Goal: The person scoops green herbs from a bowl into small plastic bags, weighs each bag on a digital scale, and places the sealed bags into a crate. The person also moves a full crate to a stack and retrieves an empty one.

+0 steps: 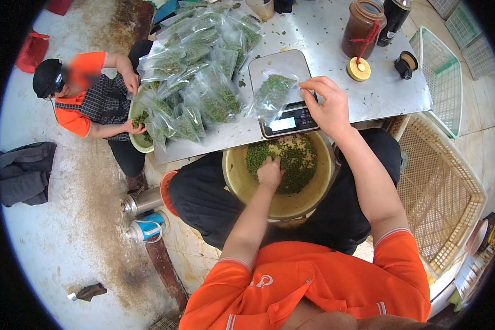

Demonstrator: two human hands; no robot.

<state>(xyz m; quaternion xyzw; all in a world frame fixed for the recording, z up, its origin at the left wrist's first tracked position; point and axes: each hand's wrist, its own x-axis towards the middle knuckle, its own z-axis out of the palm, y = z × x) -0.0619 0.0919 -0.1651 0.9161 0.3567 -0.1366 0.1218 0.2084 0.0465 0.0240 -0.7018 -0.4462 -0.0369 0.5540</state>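
Note:
A clear plastic bag of green peppercorn-like berries (273, 94) lies on a digital kitchen scale (253, 66) at the metal table's front edge. My right hand (325, 105) is at the bag's right edge, pinching it between thumb and fingertips. Below the table edge, a yellowish round basin (286, 206) rests between my legs with loose green berries (299, 169) in it. My left hand (271, 173) reaches down into these berries, its fingertips partly buried, so what they hold is hidden. The scale's lit display (283, 124) faces me.
Many filled clear bags (198, 53) are heaped on the metal table (313, 37). A co-worker (95, 90) handles greens over a pale green basin (140, 142) at left. A brown jar (361, 31) and black cup (405, 65) stand right. Thermos flasks (148, 226) and plastic crates (433, 185) flank me.

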